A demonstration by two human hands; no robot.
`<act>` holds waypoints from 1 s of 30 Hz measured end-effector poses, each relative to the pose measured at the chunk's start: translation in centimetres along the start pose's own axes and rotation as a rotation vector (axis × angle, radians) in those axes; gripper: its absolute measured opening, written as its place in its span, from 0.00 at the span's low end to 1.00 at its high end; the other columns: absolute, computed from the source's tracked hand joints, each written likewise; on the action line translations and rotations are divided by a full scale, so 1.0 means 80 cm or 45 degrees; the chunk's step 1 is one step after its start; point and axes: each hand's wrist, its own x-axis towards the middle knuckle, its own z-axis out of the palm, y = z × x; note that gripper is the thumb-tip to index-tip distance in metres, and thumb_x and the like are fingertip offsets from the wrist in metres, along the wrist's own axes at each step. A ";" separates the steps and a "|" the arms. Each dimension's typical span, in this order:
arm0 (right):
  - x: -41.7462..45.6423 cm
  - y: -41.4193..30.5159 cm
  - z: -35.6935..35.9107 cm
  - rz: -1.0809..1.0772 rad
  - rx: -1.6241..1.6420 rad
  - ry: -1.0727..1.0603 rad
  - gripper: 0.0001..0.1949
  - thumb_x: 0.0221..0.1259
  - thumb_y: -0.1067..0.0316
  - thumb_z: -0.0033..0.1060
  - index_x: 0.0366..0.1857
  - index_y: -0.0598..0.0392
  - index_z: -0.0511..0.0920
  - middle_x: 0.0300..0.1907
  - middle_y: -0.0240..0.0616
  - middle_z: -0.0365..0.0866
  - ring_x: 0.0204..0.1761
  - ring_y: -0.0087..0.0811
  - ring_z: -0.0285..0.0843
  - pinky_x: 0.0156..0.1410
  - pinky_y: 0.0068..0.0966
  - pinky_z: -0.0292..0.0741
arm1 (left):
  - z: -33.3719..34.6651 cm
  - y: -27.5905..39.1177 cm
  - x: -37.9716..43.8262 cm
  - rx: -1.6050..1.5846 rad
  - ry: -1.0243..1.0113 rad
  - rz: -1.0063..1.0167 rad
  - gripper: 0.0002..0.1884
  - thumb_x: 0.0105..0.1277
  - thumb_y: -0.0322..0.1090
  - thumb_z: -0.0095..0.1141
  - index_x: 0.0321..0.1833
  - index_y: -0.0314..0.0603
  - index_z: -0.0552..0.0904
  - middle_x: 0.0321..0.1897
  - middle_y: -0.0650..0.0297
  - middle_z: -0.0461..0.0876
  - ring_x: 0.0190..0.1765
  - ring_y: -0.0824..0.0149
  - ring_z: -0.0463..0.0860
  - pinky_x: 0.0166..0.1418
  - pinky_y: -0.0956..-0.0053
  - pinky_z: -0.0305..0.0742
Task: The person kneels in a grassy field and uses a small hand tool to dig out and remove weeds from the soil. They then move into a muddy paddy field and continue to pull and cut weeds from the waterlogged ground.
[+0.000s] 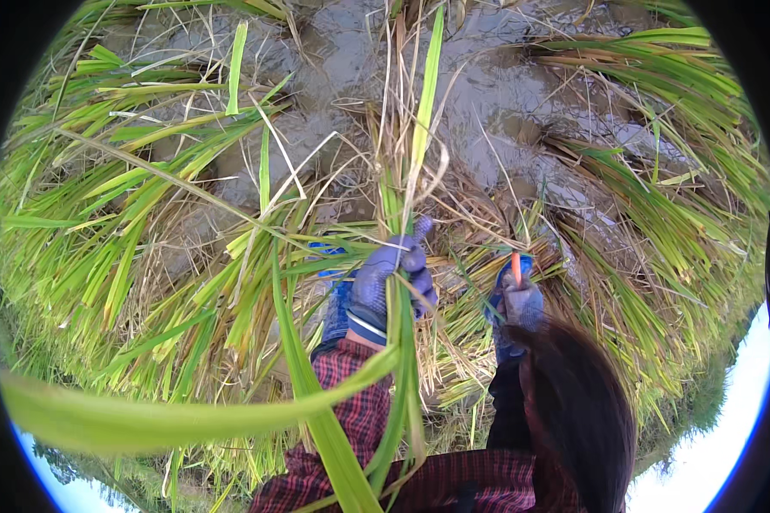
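Note:
My left hand (391, 272), in a purple-blue dotted work glove, is closed around a bunch of long green leaf stalks (393, 199). Below the fist the leaves (403, 359) trail toward my body, and one broad blade arches close to the camera. Off to the right, my right hand (523, 306) wears a greyish-blue glove and grips an orange handle (516, 266). Whatever the handle carries at its far end cannot be made out among the stubble. Brown, dry leaf bases (398, 109) stand above the left fist over wet mud.
Leafy green clumps (167, 167) spread on the left, and more (654, 186) lean on the right. Wet mud (346, 51) shows between them. Blue boots (337, 301) stand among cut straw (452, 346). Dark hair (577, 397) hangs at the lower right.

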 end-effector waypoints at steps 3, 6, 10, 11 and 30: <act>-0.036 -0.015 -0.074 -0.159 -0.091 0.286 0.15 0.71 0.52 0.50 0.32 0.51 0.76 0.20 0.30 0.75 0.14 0.21 0.66 0.17 0.24 0.62 | 0.007 -0.078 0.007 1.423 0.673 -0.049 0.30 0.68 0.49 0.51 0.66 0.34 0.68 0.41 0.55 0.84 0.39 0.58 0.84 0.45 0.64 0.78; -0.067 -0.073 -0.071 -0.376 -0.055 0.270 0.13 0.71 0.55 0.51 0.33 0.53 0.75 0.15 0.28 0.71 0.12 0.18 0.63 0.15 0.18 0.59 | 0.001 -0.104 -0.016 2.654 0.785 -0.773 0.39 0.55 0.58 0.62 0.61 0.33 0.72 0.51 0.41 0.80 0.58 0.44 0.78 0.62 0.55 0.72; -0.093 -0.146 0.016 -0.370 -0.431 0.057 0.12 0.71 0.56 0.51 0.37 0.54 0.77 0.15 0.27 0.70 0.13 0.18 0.65 0.18 0.17 0.60 | -0.031 -0.049 -0.029 1.526 1.020 -0.092 0.22 0.65 0.50 0.54 0.53 0.40 0.78 0.45 0.54 0.84 0.48 0.55 0.83 0.50 0.66 0.77; -0.091 -0.158 0.051 -0.286 -0.535 -0.041 0.10 0.71 0.59 0.52 0.41 0.55 0.76 0.19 0.29 0.72 0.14 0.18 0.66 0.19 0.17 0.61 | -0.038 -0.031 -0.028 0.712 1.024 0.162 0.15 0.69 0.47 0.51 0.47 0.45 0.81 0.42 0.61 0.86 0.41 0.62 0.85 0.40 0.73 0.79; -0.066 -0.099 0.165 -0.394 -0.120 -0.105 0.11 0.70 0.58 0.52 0.35 0.54 0.74 0.17 0.31 0.72 0.14 0.21 0.67 0.16 0.19 0.61 | -0.019 0.115 -0.133 -0.561 -0.773 0.639 0.33 0.68 0.53 0.53 0.70 0.43 0.61 0.60 0.64 0.75 0.46 0.71 0.81 0.39 0.69 0.79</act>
